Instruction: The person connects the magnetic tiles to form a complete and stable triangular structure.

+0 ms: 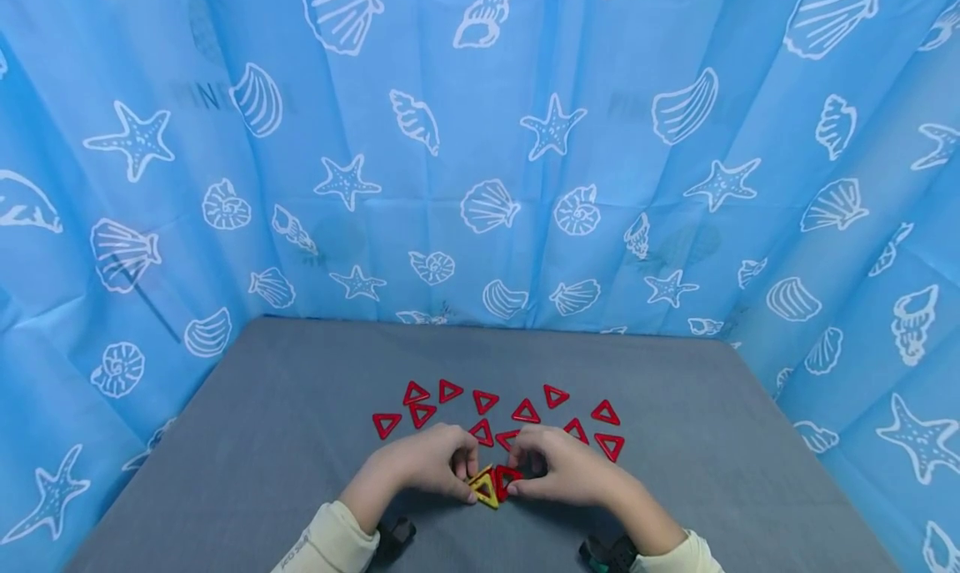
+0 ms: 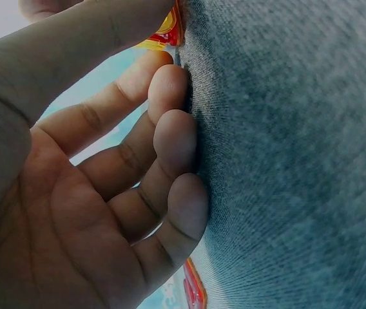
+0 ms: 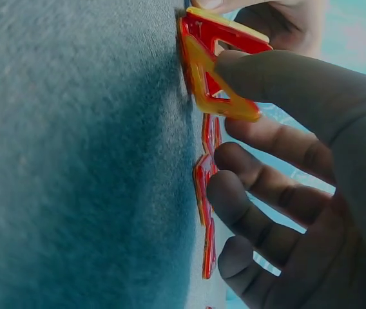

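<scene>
Low at the front of the table, my left hand (image 1: 438, 463) pinches a yellow triangular frame tile (image 1: 484, 500) between thumb and fingers. Opposite it, my right hand (image 1: 566, 469) pinches a red triangular frame tile (image 1: 504, 473) by its right side. The two tiles stand tilted against each other, touching. In the right wrist view, the right thumb (image 3: 247, 71) presses on the tile pieces, while the other fingers curl loosely below. Only a sliver of yellow and red tile shows past the left thumb (image 2: 118, 26) in the left wrist view.
Several red triangular tiles lie flat on the grey cloth-covered table (image 1: 675, 490) beyond the hands, from one tile (image 1: 386, 424) at the left to another tile (image 1: 609, 446) at the right. A blue curtain (image 1: 480, 156) with white shell prints hangs behind the table.
</scene>
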Action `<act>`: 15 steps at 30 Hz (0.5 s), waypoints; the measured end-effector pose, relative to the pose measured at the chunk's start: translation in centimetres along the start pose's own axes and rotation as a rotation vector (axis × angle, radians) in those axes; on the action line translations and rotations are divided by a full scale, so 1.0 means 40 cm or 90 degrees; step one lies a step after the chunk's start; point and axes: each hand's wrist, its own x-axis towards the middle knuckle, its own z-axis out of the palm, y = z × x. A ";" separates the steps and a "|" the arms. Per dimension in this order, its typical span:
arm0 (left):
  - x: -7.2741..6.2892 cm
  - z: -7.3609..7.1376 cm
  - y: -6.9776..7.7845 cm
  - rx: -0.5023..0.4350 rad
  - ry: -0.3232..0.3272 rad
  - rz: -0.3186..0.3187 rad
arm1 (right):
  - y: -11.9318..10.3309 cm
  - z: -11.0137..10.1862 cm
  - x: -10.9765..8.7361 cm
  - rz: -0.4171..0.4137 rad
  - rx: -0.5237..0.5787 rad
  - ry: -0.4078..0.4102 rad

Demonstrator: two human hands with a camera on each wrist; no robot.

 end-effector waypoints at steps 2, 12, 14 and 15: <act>0.000 0.000 0.000 -0.002 -0.001 -0.001 | -0.003 0.003 0.001 -0.003 0.002 0.007; 0.000 0.001 0.004 0.010 0.012 -0.002 | -0.013 0.015 0.007 -0.043 0.006 0.043; 0.001 0.002 0.002 0.011 0.010 -0.002 | -0.012 0.018 0.008 -0.045 0.008 0.041; 0.001 0.004 0.000 0.011 0.008 -0.002 | -0.012 0.020 0.007 -0.045 0.010 0.038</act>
